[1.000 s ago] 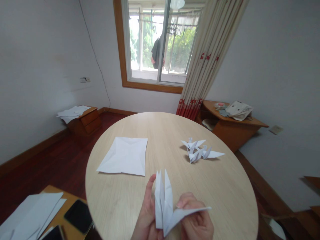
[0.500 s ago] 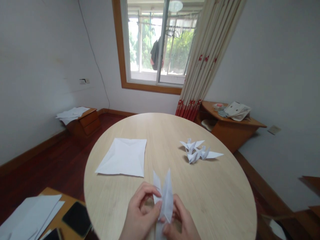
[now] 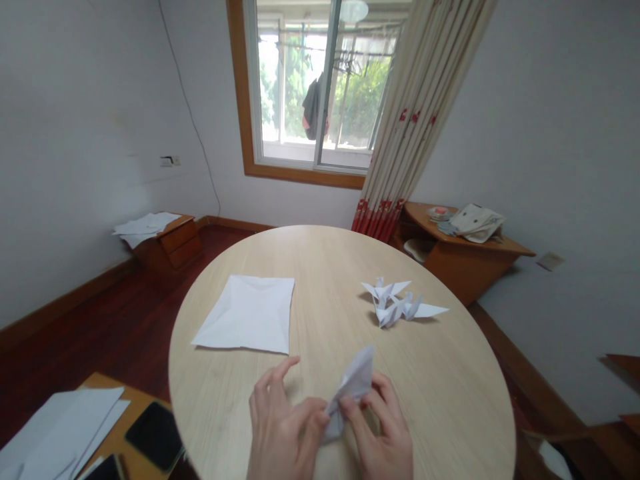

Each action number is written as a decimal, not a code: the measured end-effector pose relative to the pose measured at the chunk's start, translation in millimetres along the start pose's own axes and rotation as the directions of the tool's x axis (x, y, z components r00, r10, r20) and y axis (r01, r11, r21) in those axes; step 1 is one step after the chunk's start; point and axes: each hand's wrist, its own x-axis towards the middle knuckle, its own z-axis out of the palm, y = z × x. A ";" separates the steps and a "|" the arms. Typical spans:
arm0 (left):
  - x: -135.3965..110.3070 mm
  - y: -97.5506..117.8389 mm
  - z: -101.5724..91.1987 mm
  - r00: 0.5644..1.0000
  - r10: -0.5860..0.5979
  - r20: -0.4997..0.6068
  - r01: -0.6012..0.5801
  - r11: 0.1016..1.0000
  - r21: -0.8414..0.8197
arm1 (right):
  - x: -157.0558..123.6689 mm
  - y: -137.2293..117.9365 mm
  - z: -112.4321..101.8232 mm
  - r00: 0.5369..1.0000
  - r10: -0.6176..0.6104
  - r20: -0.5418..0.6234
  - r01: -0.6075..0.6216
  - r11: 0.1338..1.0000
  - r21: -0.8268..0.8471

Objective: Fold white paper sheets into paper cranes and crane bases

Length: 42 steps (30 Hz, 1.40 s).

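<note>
A folded piece of white paper (image 3: 356, 377) is held between my two hands over the near part of the round table (image 3: 310, 250). My right hand (image 3: 381, 420) pinches it from the right, thumb on the near face. At its lower left edge, my left hand (image 3: 287, 417) grips it with thumb and a finger, while the index finger stretches away to the left. Farther off on the right lie several folded paper cranes (image 3: 395, 307) in a cluster. To the left a flat stack of square white paper (image 3: 250, 313) shows crease lines.
At lower left a wooden surface holds white sheets (image 3: 60, 427), a dark phone-like slab (image 3: 156, 435) and another dark device (image 3: 106, 468). A small cabinet (image 3: 173, 243) with papers stands back left. A corner desk (image 3: 460, 267) carries a cloth bag (image 3: 477, 223) at right.
The folded paper has turned and now leans right; its two upright points no longer show apart. My left index finger has lifted off it, and my right hand has shifted up and right.
</note>
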 end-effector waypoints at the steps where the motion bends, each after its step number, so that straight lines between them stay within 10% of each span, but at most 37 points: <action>1: 0.3 -0.2 1.4 0.998 0.057 -0.006 -0.057 0.998 -0.006 | 1.0 1.3 -0.1 0.999 -0.023 0.026 0.024 0.999 -0.023; 11: 6.3 12.1 9.0 0.986 0.164 -0.030 -0.166 0.981 -0.100 | -8.8 -9.5 8.7 0.967 0.161 0.195 -0.193 0.969 0.154; 17: 7.4 15.8 21.7 0.999 0.030 -0.036 -0.026 0.994 0.106 | -8.4 1.9 6.1 0.964 -0.198 0.175 0.227 0.960 -0.164; 24: 16.1 18.9 3.9 0.981 -0.056 0.188 0.062 0.998 -0.027 | 0.5 -5.7 -8.2 0.893 -0.354 0.276 0.408 0.898 -0.167; 32: 20.7 15.8 -23.6 0.897 0.063 0.438 0.114 0.924 -0.366 | 2.2 -16.5 -29.2 0.910 -0.162 0.381 0.154 0.987 0.050; 42: 22.3 4.8 -29.3 0.859 0.135 0.493 0.125 0.879 -0.460 | 14.8 -24.7 -39.0 0.896 -0.041 0.442 -0.005 0.995 0.102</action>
